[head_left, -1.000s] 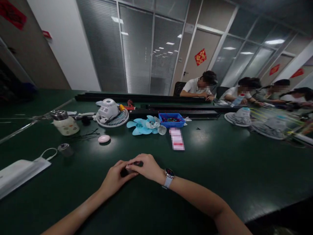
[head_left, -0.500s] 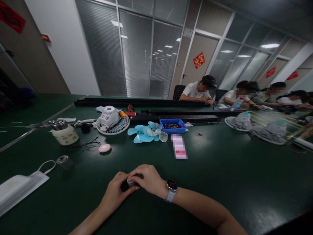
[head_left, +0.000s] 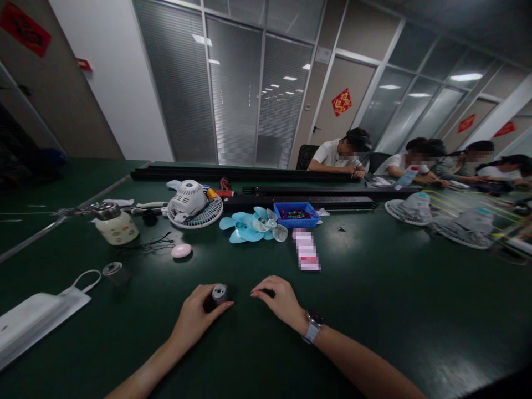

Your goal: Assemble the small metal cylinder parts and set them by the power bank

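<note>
A small metal cylinder with a silver top stands upright on the dark green table. My left hand is wrapped round it from the left, thumb in front and fingers behind. To its right, apart from the cylinder, my right hand hovers with thumb and fingertips pinched together; whatever lies between the tips is too small to make out. A watch is on my right wrist. A second metal cylinder stands at the left.
Behind my hands lie light blue fan blades, a blue tray of wires, a pixelated pink item, a pink oval and a white fan part. A cream pot and white device sit left. Several people sit at far right.
My right hand has moved off the cylinder's top to the right, baring the top. My left hand stays round the cylinder. The view has shifted slightly.
</note>
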`<state>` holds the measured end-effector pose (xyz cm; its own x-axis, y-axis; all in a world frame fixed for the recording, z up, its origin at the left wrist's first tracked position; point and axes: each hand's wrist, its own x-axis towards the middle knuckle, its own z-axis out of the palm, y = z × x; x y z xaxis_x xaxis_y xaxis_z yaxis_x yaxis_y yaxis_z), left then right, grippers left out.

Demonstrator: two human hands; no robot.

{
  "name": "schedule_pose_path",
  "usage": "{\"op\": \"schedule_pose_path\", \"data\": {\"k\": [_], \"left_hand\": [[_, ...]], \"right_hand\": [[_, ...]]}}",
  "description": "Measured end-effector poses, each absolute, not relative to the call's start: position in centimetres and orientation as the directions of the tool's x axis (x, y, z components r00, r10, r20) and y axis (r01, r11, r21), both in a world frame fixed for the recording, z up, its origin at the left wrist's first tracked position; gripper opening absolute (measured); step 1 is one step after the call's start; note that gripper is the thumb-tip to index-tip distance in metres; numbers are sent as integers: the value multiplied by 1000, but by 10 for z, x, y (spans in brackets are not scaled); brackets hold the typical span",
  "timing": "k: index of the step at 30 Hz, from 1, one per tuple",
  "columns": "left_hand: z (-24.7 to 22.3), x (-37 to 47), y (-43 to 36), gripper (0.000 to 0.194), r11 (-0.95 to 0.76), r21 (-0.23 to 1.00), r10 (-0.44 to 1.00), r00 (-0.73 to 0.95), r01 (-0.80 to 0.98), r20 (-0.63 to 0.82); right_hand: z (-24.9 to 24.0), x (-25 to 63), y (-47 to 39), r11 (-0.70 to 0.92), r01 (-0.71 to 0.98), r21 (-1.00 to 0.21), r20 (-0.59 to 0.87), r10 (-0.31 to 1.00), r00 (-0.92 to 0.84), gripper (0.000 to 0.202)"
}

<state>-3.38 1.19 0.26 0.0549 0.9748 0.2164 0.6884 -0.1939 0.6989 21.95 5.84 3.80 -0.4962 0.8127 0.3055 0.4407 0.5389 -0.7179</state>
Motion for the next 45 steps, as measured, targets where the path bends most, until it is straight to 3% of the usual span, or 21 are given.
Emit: {"op": "schedule_pose_path", "data": {"k": [10, 17, 33, 45], "left_hand": [[-1, -35, 13, 48, -219, 686, 969, 75, 694, 235], [5, -36, 6, 48, -222, 672, 967, 73, 706, 243], [-1, -40, 6, 45, -195, 630, 973, 66, 752, 223], [0, -38, 6, 42, -190, 679, 972, 41, 709, 229]], "right_hand": [[27, 225, 62, 557, 486, -674, 320, 813, -487, 17], [26, 227, 61, 536, 556, -635, 189, 806, -561, 20], [32, 230, 62, 440, 521, -731, 118, 834, -538, 36], [32, 231, 66, 424, 514, -746, 88, 827, -555, 48]]}}
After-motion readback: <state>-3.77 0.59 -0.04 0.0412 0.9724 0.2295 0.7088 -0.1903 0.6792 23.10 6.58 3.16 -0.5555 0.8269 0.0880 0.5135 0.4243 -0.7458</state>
